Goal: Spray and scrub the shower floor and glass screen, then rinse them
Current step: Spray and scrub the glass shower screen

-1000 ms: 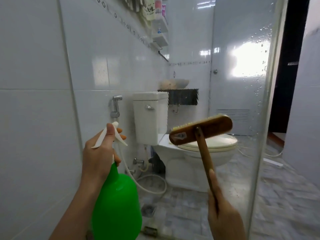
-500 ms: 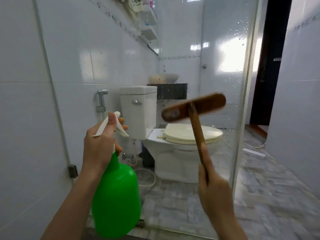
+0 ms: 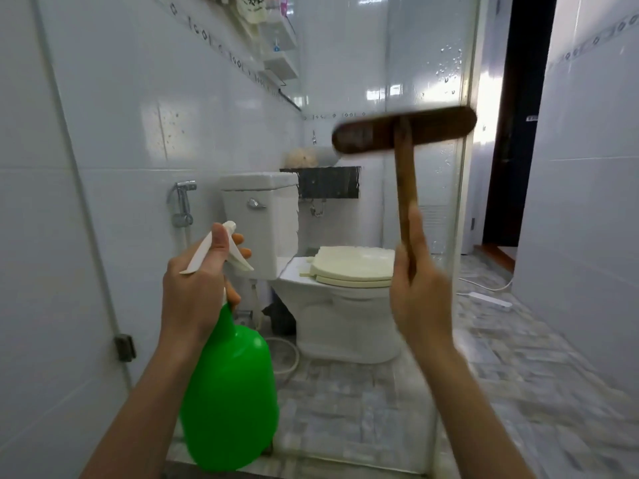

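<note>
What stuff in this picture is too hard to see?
Head view only.
Brush: motion-blurred, bristles face away; contact with the glass screen unclear.
Spray bottle: the left hand covers its neck and part of the sprayer.
Shelf bottles: cut off by the top edge, labels unreadable.
Brush handle's end: hidden inside the right hand.

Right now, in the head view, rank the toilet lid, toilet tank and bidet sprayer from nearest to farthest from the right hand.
1. Toilet lid, just left of the right hand, behind the glass screen.
2. Toilet tank, further left.
3. Bidet sprayer, far left, beyond the tank.
</note>
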Demonstrator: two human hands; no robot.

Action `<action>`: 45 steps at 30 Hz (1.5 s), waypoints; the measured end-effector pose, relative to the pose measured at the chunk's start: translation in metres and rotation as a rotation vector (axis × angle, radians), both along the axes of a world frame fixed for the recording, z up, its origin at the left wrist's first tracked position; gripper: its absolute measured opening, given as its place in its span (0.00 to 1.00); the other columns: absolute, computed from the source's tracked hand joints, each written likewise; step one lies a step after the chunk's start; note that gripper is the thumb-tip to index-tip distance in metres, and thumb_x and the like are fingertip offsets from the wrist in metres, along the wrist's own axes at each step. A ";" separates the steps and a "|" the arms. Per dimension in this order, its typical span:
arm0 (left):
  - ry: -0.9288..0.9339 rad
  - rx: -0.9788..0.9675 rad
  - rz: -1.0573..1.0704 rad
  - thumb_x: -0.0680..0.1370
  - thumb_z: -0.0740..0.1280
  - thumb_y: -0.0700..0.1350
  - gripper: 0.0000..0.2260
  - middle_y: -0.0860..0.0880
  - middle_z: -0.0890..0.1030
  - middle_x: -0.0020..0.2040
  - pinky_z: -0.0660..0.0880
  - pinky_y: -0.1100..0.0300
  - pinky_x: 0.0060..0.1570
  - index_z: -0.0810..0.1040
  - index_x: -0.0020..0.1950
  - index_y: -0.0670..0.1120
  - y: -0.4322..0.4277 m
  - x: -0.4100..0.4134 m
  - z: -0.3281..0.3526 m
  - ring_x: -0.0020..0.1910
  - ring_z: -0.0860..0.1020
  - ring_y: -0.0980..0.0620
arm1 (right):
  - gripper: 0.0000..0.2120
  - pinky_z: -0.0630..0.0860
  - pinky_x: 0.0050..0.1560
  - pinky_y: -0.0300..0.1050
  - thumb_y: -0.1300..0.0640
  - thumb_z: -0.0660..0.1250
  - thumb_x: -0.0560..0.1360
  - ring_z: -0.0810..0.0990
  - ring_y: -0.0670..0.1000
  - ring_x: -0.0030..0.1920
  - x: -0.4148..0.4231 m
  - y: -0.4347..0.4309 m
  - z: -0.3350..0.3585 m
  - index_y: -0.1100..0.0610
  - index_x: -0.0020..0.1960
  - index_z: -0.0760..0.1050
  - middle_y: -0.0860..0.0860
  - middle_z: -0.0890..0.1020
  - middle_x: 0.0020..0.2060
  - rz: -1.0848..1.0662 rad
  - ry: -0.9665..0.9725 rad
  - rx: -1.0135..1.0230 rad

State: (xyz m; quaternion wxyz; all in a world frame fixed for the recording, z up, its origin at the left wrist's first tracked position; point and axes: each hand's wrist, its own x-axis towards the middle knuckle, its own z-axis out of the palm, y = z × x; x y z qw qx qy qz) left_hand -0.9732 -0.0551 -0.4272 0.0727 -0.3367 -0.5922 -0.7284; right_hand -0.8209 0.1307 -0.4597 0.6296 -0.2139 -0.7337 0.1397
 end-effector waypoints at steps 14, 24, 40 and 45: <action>-0.007 -0.057 -0.027 0.83 0.59 0.57 0.13 0.52 0.86 0.45 0.69 0.60 0.24 0.82 0.47 0.57 -0.007 0.013 -0.053 0.20 0.70 0.51 | 0.28 0.73 0.23 0.41 0.51 0.55 0.82 0.70 0.46 0.22 0.011 -0.036 -0.185 0.35 0.76 0.48 0.49 0.76 0.29 0.072 -0.140 -0.143; -0.016 -0.160 0.035 0.82 0.58 0.58 0.14 0.55 0.86 0.45 0.71 0.56 0.29 0.82 0.44 0.65 -0.009 0.010 -0.146 0.22 0.72 0.44 | 0.23 0.78 0.27 0.48 0.39 0.47 0.81 0.77 0.48 0.24 0.078 -0.028 -0.347 0.34 0.75 0.49 0.53 0.83 0.36 0.042 -0.385 -0.245; -0.091 -0.199 0.108 0.85 0.54 0.54 0.15 0.55 0.85 0.44 0.70 0.63 0.22 0.80 0.49 0.56 -0.009 -0.005 -0.226 0.20 0.71 0.54 | 0.24 0.69 0.26 0.37 0.42 0.49 0.82 0.73 0.45 0.24 0.073 -0.043 -0.389 0.38 0.76 0.51 0.48 0.79 0.33 0.074 -0.449 -0.310; -0.081 -0.200 0.131 0.84 0.55 0.55 0.14 0.58 0.85 0.43 0.70 0.62 0.23 0.79 0.49 0.57 -0.013 -0.008 -0.231 0.20 0.71 0.53 | 0.23 0.63 0.23 0.39 0.53 0.53 0.83 0.63 0.47 0.21 -0.030 -0.010 -0.282 0.47 0.77 0.51 0.50 0.71 0.27 0.027 -0.346 0.071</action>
